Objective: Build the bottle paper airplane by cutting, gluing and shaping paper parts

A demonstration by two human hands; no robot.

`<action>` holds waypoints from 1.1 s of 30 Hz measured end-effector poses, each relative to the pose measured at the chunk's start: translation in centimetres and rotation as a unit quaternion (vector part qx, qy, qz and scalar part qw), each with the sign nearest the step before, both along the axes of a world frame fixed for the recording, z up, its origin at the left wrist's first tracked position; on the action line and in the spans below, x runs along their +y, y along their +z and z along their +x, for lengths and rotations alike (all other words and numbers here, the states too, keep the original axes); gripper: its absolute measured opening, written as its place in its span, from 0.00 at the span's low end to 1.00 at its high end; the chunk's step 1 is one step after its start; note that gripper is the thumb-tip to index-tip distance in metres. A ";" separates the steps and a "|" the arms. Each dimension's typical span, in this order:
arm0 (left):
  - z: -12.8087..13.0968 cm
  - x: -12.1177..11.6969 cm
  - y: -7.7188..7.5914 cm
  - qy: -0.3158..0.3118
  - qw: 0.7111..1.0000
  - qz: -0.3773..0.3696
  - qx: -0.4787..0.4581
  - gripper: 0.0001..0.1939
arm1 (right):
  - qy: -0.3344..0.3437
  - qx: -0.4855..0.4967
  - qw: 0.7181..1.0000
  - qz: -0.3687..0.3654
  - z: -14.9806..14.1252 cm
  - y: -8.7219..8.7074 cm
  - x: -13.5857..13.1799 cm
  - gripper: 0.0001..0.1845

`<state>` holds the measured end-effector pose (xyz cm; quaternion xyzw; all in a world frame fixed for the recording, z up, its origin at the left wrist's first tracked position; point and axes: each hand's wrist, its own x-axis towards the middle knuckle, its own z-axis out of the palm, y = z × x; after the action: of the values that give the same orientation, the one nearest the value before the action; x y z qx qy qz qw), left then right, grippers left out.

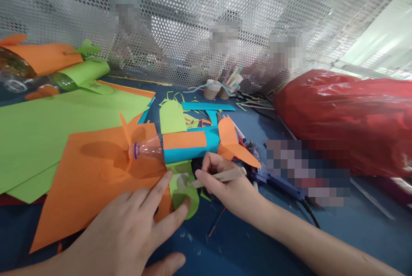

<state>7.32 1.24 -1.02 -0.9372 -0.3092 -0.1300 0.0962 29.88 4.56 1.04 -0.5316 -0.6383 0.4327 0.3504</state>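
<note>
Near the tabletop's [251,241] middle, bottle plane [185,146] lay on orange paper [96,173] | left hand [128,233] fingers spread, pinning green wing [182,188] flat | right hand [225,186] fingers pinched wooden stick [220,177] | firm, even pressing judged best | no writing legible.

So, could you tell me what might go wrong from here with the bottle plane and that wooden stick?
1. The right hand holds a wooden stick against the green wing; pressing hard could crease or tear the thin paper.
2. The left hand pins that wing only by its fingers, so the bottle plane might roll or shift.
3. The glue gun lies close beside the right wrist, and its cord could snag.
</note>
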 end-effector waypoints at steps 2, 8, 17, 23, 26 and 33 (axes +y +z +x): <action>0.0 0.1 -0.2 -0.006 1.000 0.017 -0.016 0.23 | 0.000 -0.001 1.000 -0.001 0.0 0.0 0.0 0.13; 0.1 0.3 -1.2 -0.009 0.999 0.034 -0.033 0.23 | -0.003 -0.007 1.000 0.003 -0.1 0.0 0.0 0.12; -0.1 0.3 -1.3 -0.015 0.998 0.047 -0.043 0.23 | -0.002 -0.006 1.000 0.006 -0.1 0.0 -0.1 0.12; 0.4 0.0 0.5 0.007 0.999 0.015 0.031 0.25 | -0.026 -0.019 0.999 0.020 0.0 0.2 0.0 0.12; 0.4 -0.1 0.4 0.007 0.999 0.020 0.035 0.25 | -0.034 -0.026 0.999 0.021 -0.1 0.3 0.0 0.12; 0.1 0.2 -0.6 -0.004 0.999 0.032 -0.003 0.23 | -0.034 -0.031 0.999 0.024 -0.2 0.2 0.0 0.12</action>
<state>7.41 1.47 -1.62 -0.9344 -0.3014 -0.1430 0.1250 29.72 4.54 1.19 -0.5576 -0.6407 0.3886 0.3572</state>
